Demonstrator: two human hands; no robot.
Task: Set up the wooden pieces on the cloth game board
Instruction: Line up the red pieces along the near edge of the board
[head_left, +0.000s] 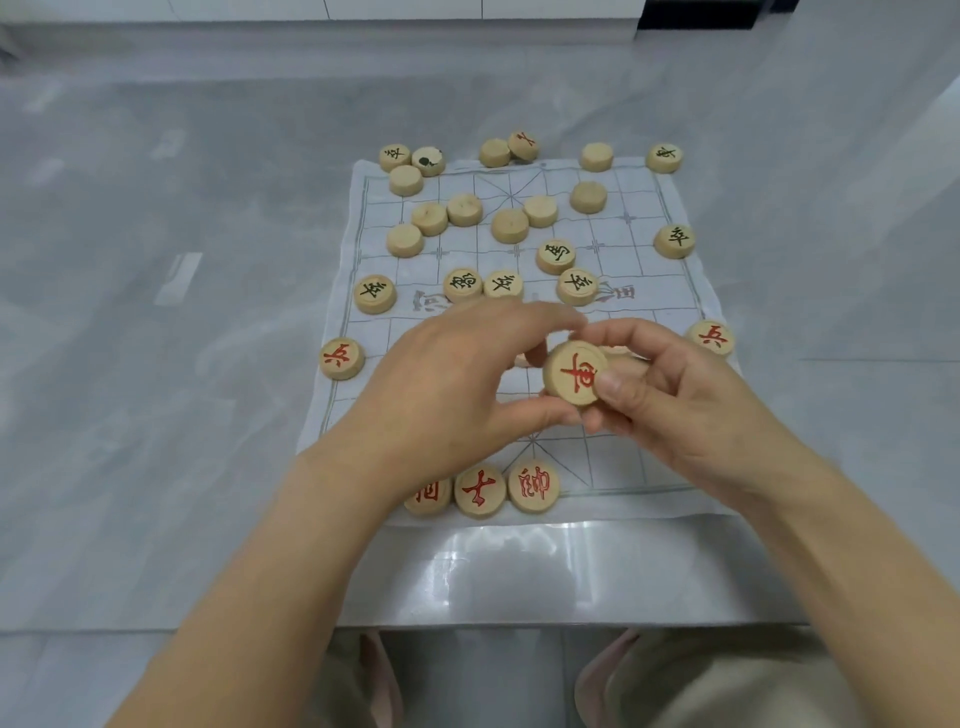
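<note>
Left hand (457, 384) and right hand (691, 395) pinch one round, red-inscribed wooden disc (571, 376) above the wrinkled cloth board (623, 467).

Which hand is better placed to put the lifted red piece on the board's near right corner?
Right. The right hand pinches the red piece with its thumb, and that bare corner of the cloth board lies on its side.
</note>
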